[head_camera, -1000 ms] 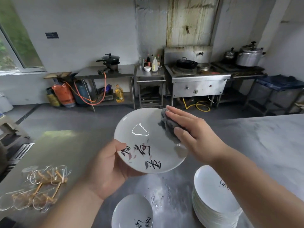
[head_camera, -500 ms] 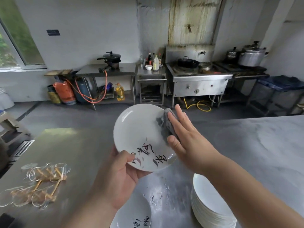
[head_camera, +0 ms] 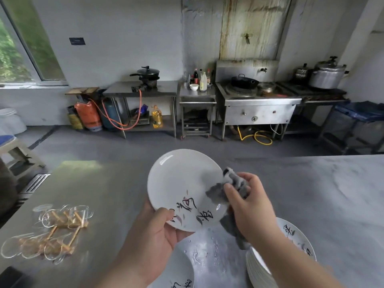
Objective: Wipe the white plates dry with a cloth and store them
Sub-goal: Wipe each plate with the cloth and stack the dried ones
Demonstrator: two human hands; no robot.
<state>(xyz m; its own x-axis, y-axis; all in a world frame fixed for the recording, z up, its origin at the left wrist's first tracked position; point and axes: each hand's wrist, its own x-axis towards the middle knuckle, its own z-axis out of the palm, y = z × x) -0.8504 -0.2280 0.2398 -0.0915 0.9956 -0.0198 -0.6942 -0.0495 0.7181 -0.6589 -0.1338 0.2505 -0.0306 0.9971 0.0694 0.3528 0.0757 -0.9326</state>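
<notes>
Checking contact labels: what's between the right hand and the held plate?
In the head view, the grey cloth sits between the right hand and the white plate, at its right rim.

left hand (head_camera: 151, 235) holding plate (head_camera: 182, 183), right hand (head_camera: 249, 206) gripping cloth (head_camera: 234, 183)

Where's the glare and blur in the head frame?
Head view: glare streaks the plate at its upper rim and a table patch at left; glasses are smeared; wide-angle lens skews the window; left hand, right hand and cloth read fairly sharp.
</notes>
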